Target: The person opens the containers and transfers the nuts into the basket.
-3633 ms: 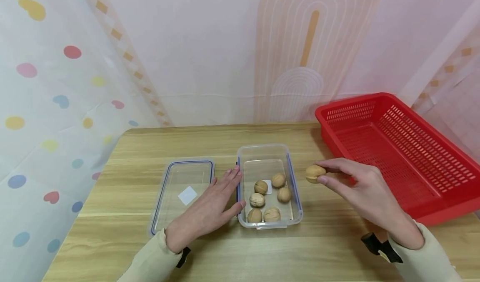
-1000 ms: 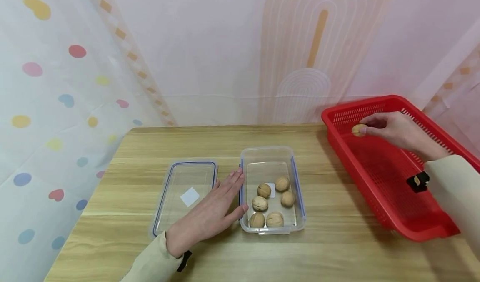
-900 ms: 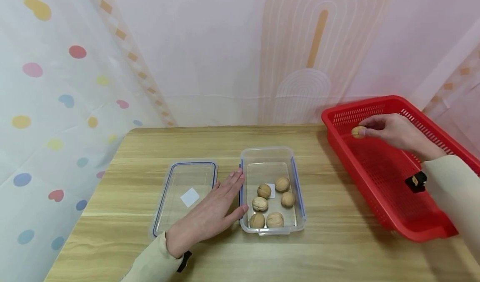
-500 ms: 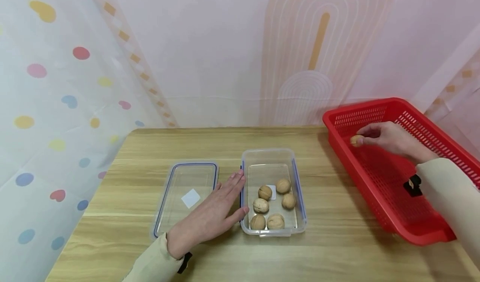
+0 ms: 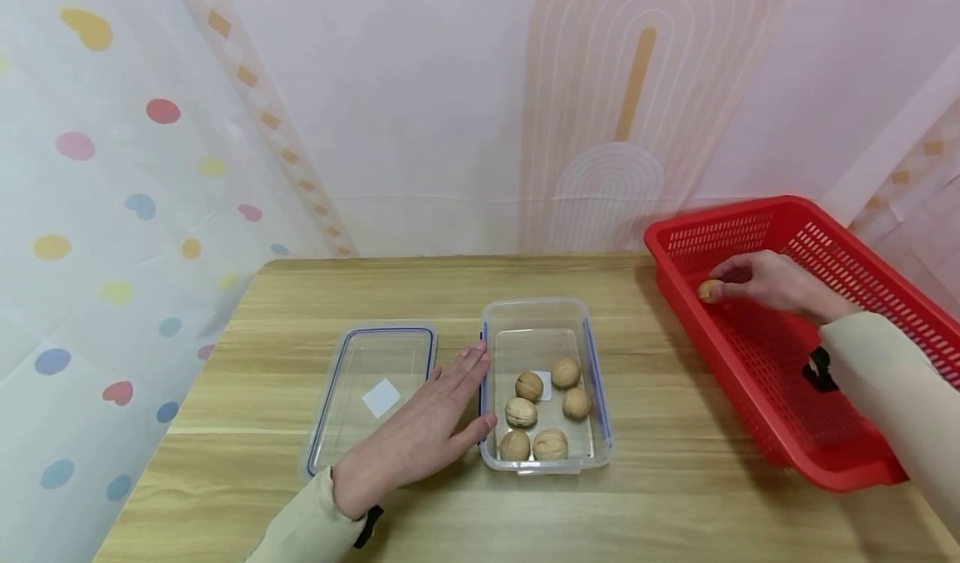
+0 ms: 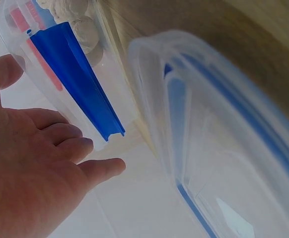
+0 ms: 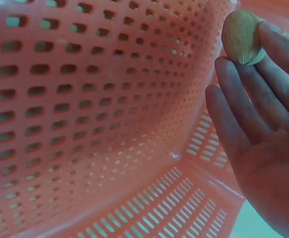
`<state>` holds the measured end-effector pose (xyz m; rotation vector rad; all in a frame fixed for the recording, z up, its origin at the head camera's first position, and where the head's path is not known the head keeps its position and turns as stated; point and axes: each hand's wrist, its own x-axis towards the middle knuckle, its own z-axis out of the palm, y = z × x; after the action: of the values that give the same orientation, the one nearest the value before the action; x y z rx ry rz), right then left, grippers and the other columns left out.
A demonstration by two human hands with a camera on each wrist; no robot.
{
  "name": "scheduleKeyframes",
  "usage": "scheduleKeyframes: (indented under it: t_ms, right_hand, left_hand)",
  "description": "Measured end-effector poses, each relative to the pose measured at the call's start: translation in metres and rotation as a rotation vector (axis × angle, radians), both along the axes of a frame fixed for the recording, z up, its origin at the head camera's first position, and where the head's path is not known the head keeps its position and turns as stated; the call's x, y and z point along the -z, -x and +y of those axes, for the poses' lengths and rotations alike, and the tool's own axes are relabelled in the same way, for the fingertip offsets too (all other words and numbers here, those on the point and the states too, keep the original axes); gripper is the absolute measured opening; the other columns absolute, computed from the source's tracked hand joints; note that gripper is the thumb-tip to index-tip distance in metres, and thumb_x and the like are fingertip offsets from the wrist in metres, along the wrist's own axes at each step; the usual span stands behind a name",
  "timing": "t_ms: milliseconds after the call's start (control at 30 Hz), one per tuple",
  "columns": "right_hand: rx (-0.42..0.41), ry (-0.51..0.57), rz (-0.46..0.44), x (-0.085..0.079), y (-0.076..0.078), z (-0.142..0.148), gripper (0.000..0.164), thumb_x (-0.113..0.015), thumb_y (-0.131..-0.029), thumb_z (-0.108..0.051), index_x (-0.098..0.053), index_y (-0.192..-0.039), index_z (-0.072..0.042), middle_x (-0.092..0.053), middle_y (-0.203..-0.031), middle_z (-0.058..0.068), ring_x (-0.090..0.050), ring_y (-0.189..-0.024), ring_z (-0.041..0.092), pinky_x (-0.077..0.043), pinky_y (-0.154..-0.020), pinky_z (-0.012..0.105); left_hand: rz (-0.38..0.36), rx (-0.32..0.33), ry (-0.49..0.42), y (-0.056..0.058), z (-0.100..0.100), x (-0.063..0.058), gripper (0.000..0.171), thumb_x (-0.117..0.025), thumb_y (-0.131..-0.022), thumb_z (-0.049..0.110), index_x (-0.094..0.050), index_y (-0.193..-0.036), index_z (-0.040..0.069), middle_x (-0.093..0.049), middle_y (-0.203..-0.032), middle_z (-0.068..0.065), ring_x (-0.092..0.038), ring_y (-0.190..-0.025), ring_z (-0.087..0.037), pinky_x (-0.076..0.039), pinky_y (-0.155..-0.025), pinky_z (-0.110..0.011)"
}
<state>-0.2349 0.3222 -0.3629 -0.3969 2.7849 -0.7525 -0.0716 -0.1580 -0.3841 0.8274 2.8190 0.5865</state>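
Observation:
My right hand (image 5: 772,281) is down inside the red plastic basket (image 5: 738,380), pinching a walnut (image 7: 241,37) between thumb and fingertips near the basket's left wall. In the head view part of that walnut is covered by the fingers. My left hand (image 5: 416,421) lies with fingers straight against the left side of a clear plastic box (image 5: 525,317), its thumb at the rim. Inside the box, several walnuts (image 5: 521,412) sit toward the near end, around a small white label. The left wrist view shows the fingers beside the box's blue side clip (image 6: 77,79).
A clear lid (image 5: 375,355) with a blue seal and a white square label lies on the wooden table (image 5: 360,288), left of the box and partly behind my left hand. A patterned cloth (image 5: 420,113) hangs behind the table's back edge.
My right hand has carried the walnut from beside the box into the basket, then lowered it toward the near left. The basket sits turned compared with the earliest frame. My left hand stays put.

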Motion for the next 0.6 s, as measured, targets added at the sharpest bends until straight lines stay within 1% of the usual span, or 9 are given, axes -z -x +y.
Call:
scheduleKeyframes:
  t_ms: [133,300,400,600]
  right_hand:
    - [-0.015,0.001,-0.016,0.0021,0.0011,-0.0009,0.039,-0.075,-0.097,-0.023,-0.071,-0.122,0.006,-0.073,-0.112,0.020,-0.060,-0.098,0.031,-0.049,-0.078,0.038]
    - [-0.010,0.006,-0.035,0.0042,0.0020,-0.0022,0.039,-0.075,-0.097,-0.023,-0.070,-0.123,0.006,-0.073,-0.111,0.018,-0.059,-0.099,0.030,-0.048,-0.079,0.037]
    - [-0.013,0.002,-0.033,0.0060,0.0021,-0.0028,0.037,-0.075,-0.097,-0.022,-0.071,-0.121,0.006,-0.073,-0.111,0.018,-0.060,-0.101,0.030,-0.049,-0.080,0.037]
    - [-0.034,0.005,-0.035,0.0082,0.0019,-0.0029,0.034,-0.074,-0.097,-0.017,-0.070,-0.120,0.008,-0.073,-0.112,0.020,-0.062,-0.102,0.030,-0.050,-0.084,0.039]
  left_hand:
    - [-0.003,-0.002,0.001,0.0001,-0.0016,0.0002,0.077,-0.055,-0.107,0.043,-0.022,-0.163,0.001,-0.013,-0.171,-0.013,-0.018,-0.157,-0.032,-0.021,-0.123,-0.059]
    - [0.003,-0.002,0.005,-0.0001,-0.0036,0.0005,0.078,-0.055,-0.107,0.043,-0.021,-0.163,0.001,-0.013,-0.171,-0.014,-0.018,-0.157,-0.033,-0.022,-0.123,-0.059]
    - [0.006,-0.003,0.003,0.0000,-0.0042,0.0006,0.078,-0.055,-0.107,0.043,-0.022,-0.163,0.001,-0.014,-0.171,-0.014,-0.019,-0.157,-0.033,-0.022,-0.122,-0.059]
    - [0.004,-0.007,0.004,0.0002,-0.0049,0.0007,0.078,-0.054,-0.107,0.044,-0.021,-0.163,0.001,-0.014,-0.171,-0.014,-0.018,-0.157,-0.031,-0.022,-0.122,-0.059]
